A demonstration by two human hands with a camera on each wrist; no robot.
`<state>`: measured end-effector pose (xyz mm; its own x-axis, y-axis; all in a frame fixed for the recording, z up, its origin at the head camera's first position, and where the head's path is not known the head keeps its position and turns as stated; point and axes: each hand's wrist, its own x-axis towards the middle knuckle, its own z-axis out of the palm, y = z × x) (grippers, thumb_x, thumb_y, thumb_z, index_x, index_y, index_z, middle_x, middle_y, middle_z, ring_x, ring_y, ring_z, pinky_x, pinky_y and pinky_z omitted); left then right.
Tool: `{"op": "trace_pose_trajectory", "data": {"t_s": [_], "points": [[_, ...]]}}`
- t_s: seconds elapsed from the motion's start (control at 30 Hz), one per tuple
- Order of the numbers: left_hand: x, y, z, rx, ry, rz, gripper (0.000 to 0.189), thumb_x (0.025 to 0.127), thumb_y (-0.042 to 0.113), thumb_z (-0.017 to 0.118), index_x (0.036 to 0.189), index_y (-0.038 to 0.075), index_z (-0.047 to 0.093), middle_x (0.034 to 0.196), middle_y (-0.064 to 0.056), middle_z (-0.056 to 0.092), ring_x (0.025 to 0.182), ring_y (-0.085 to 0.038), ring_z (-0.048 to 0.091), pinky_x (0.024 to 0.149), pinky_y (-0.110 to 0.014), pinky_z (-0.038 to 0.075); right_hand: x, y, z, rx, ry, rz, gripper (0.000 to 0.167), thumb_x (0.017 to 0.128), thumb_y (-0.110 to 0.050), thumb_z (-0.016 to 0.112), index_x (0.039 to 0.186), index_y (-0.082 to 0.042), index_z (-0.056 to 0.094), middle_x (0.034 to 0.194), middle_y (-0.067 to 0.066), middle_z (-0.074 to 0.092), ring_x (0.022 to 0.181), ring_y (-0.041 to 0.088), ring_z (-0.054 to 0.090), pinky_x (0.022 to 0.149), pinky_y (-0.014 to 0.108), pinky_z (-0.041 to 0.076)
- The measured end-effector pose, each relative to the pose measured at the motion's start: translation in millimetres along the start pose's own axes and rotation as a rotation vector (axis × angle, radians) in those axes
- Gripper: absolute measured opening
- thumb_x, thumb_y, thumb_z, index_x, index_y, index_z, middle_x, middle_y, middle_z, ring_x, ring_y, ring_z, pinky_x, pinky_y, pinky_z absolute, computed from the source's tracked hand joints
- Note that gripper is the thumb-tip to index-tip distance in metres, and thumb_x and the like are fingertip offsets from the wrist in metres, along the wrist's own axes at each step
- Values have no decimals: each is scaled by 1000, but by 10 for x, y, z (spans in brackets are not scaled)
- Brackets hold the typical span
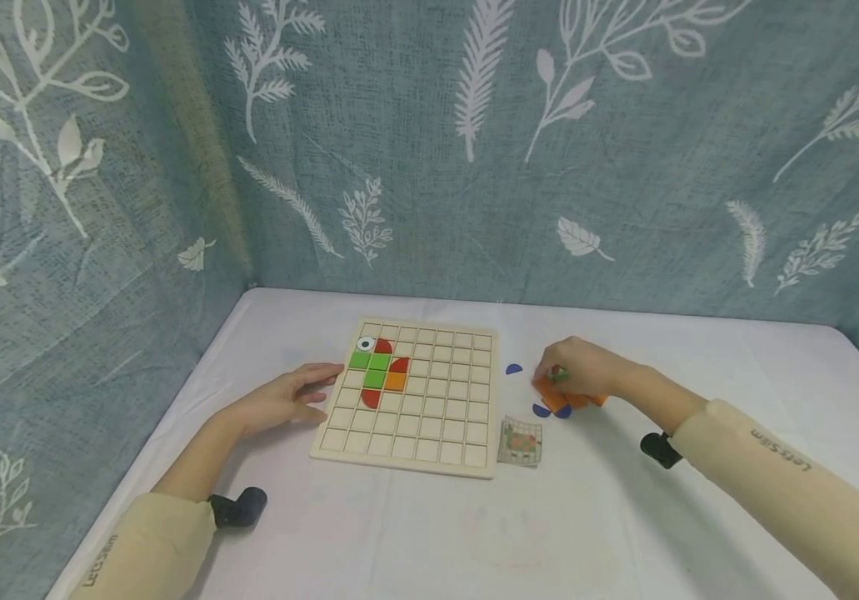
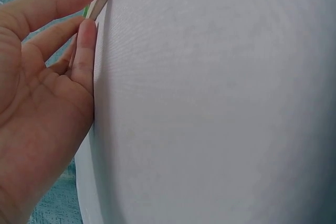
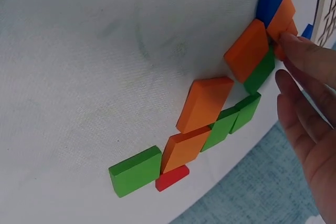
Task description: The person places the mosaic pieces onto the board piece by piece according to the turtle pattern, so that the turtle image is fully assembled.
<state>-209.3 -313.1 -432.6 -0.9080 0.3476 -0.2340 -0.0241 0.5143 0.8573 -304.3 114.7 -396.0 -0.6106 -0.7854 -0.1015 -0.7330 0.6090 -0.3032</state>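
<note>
A wooden grid board (image 1: 429,429) lies flat on the table. My left hand (image 1: 282,402) rests at its left edge, loosely bent fingers touching the rim. Upper left on the grid sit an eye tile (image 1: 365,343), green squares (image 1: 376,377), an orange square (image 1: 395,382) and red quarter-round pieces (image 1: 372,398). To the right of the board, my right hand (image 1: 585,367) reaches down into loose blocks and pinches an orange block (image 3: 284,36) with its fingertips. Part of that block is hidden by the fingers. Nearby lie orange blocks (image 3: 207,103) and green blocks (image 3: 135,171).
A small printed picture card (image 1: 521,442) lies at the board's lower right. Blue half-round pieces (image 1: 514,368) are scattered between the board and the right hand. A red piece (image 3: 172,178) lies at the end of the block row. A patterned curtain (image 1: 414,167) hangs behind the white table.
</note>
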Motion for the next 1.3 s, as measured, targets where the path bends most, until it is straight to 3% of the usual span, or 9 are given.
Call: {"op": "trace_pose_trajectory", "data": {"t_s": [0.33,0.73,1.3], "points": [[-3,-13,0,-3,-1,4,74,81,2,65,144,2,26,149,-21,16,130,-40,33,106,-43,37,-7,5,-16,4,7,-35,22,77,4,68,98,-3,72,95,6,69,90,23,64,79,33,56],[-12,-8,-1,-7,-4,5,74,81,0,64,144,1,26,149,-21,16,131,-40,32,106,-44,36,9,40,5,-23,-5,11,20,82,-11,68,99,-3,71,93,7,70,89,22,65,79,33,56],[-19,-2,3,6,-8,30,70,83,0,61,144,-1,26,149,-23,14,131,-41,31,105,-43,38,63,20,43,-81,-1,33,20,79,-15,72,96,-4,72,88,3,67,84,19,63,77,32,56]]}}
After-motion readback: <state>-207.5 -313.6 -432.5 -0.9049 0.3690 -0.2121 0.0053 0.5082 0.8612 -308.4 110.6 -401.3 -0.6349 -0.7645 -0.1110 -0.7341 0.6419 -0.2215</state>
